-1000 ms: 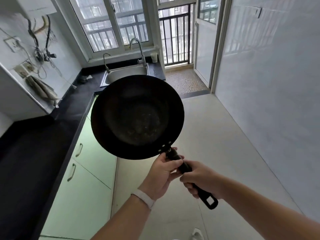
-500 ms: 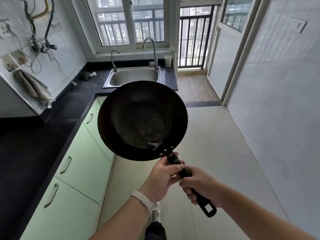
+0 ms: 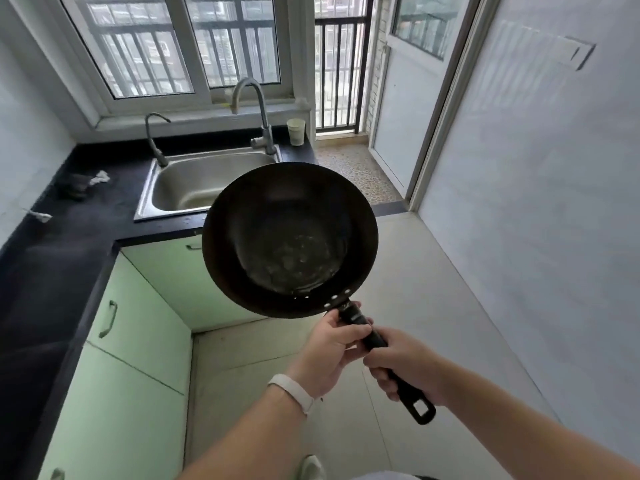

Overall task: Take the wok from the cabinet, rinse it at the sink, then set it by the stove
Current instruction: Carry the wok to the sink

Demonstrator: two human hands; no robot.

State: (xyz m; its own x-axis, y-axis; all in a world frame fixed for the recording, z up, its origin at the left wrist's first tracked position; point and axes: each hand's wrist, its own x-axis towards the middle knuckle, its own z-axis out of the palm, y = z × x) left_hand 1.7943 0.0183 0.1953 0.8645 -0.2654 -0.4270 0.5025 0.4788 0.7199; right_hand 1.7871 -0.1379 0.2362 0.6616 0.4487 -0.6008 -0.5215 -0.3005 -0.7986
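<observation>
Both hands are on the handle [image 3: 354,316]: the left hand [image 3: 329,351] is wrapped round it close to the bowl, white band [image 3: 292,393] on that wrist, and the right hand [image 3: 407,367] is clenched round it further back, just short of the hanging loop at the end. That keeps the wok [image 3: 289,240] up in the air, tilted so its dark inside faces the person, pale flecks showing on the bottom. It hangs over the floor [image 3: 433,271], right in front of the counter [image 3: 69,244] corner, and from the head view its rim covers the near right corner of the sink [image 3: 145,206]. Beyond it, the steel basin sits under the window [image 3: 156,53]. A tall tap [image 3: 256,109] arches over the back right of the basin, and a smaller one [image 3: 152,133] stands at the back left. A pale cup [image 3: 296,131] stands on the counter just beside the tall tap. On the left stretch of dark counter lies a dark rag [image 3: 78,185] with a scrap of white on it. Green cabinets [image 3: 138,341] run below, and a shoe [image 3: 311,467] peeks in at the bottom edge.
</observation>
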